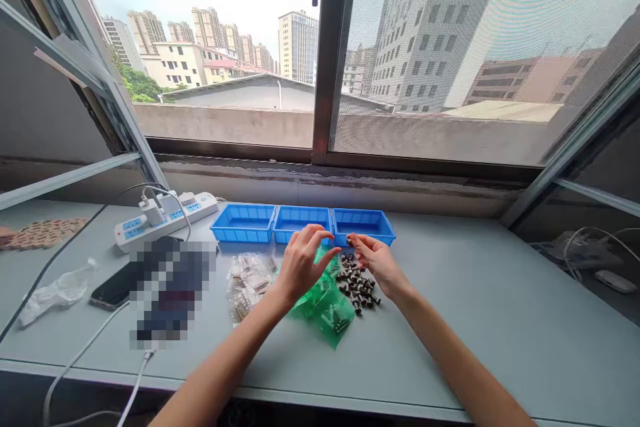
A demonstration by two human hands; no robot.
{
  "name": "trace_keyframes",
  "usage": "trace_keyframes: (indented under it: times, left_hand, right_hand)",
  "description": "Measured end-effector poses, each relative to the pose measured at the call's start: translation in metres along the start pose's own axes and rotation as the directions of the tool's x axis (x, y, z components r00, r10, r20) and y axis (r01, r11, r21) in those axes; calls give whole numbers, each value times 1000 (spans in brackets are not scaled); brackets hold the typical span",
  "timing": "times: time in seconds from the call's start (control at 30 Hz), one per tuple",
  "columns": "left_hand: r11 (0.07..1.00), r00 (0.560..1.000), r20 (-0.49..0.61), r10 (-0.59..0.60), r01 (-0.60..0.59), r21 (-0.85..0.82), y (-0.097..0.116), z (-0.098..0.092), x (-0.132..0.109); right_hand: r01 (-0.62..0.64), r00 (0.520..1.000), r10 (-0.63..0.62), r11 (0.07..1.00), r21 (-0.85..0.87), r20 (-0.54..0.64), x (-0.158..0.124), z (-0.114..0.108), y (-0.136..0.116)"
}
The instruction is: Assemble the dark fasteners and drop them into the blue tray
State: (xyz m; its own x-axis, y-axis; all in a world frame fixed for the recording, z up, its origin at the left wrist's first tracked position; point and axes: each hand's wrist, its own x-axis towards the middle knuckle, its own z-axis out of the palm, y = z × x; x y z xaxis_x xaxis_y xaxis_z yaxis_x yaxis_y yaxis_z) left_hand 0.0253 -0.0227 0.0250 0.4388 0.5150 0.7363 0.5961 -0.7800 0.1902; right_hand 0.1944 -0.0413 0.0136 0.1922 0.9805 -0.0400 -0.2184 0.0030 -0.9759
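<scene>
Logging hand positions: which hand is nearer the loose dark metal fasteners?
Right. The right hand is at the right side of the dark metal fasteners; the left hand is left of them, by the green plastic bags.

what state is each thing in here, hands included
left hand, thumb and fingers apart
right hand, pinching small dark piece
dark metal pieces, loose, heaped
green bags, pieces inside
clear bags, pieces inside
blue trays, open-topped, in a row
power strip, chargers plugged in
phone, lying flat
white wrapping, crumpled
</scene>
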Motion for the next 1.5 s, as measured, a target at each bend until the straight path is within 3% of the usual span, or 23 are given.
trace_keyframes:
  times: [0.2,0.33,0.4,0.53,0.63,0.8,0.9,1.1,1.27,1.5]
  left_hand:
    - [1000,998,-59,12,-10,19,1,-11,5]
    - [1000,998,-65,12,-11,27,1,-14,6]
    - [999,999,-50,7,-5,32,1,-13,6]
    - [999,998,-54,32,-30,43,1,-11,5]
    - [998,997,-59,40,-37,49,0,-10,5]
    - [997,997,-58,57,-54,58,0,-9,4]
    - [994,994,-58,90,-86,62,1,-8,4]
    - [995,996,-28,87,-85,51,-1,-4,2]
    - [998,998,16,59,-60,37,-1,-1,0]
    - [990,991,79,109,-115,79,-5,3,-3]
  right_hand:
    - [72,980,-71,997,-3,-186,19,-23,2]
    - [120,962,-130,991,-55,-239,22,-29,-2]
    - [137,966,-152,987,-84,-208,20,-30,-6]
    - [195,978,-206,949,-247,-23,15,-29,-11]
    - [283,958,-267,827,-485,104,12,-28,-8]
    - [370,925,-265,454,-810,274,4,-23,3]
    - [358,930,-220,372,-856,293,2,-19,7]
    - [331,938,-237,406,-852,252,1,-15,10]
    - [306,943,-273,488,-817,189,2,-16,12]
    - [253,965,-243,762,-596,99,6,-15,5]
